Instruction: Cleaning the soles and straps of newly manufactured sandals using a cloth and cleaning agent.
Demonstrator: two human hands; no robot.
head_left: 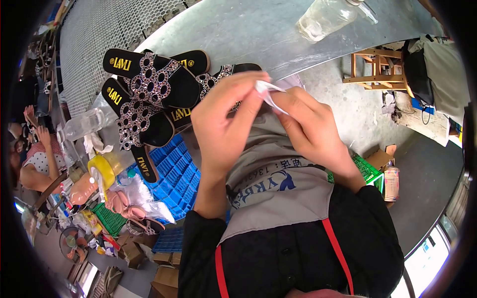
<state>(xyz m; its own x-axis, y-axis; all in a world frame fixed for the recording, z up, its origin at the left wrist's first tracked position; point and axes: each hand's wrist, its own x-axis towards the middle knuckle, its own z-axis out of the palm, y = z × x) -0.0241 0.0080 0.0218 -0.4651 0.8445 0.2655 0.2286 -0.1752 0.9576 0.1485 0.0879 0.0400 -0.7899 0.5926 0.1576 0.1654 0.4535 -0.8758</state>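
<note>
Grey apron bib [278, 198] with red straps fills the near view, and just above it our left hand [223, 129] and right hand [310, 126] pinch a small white crumpled wipe [268, 90] between fingertips, over the table's near edge. It looks light, soft and limp, so we judge it best held by its bunched edge. Black jewelled-strap sandals [154, 84] with yellow insole marks lie just beyond on the grey metal table [238, 30], a clear plastic bottle [325, 20] farther back.
</note>
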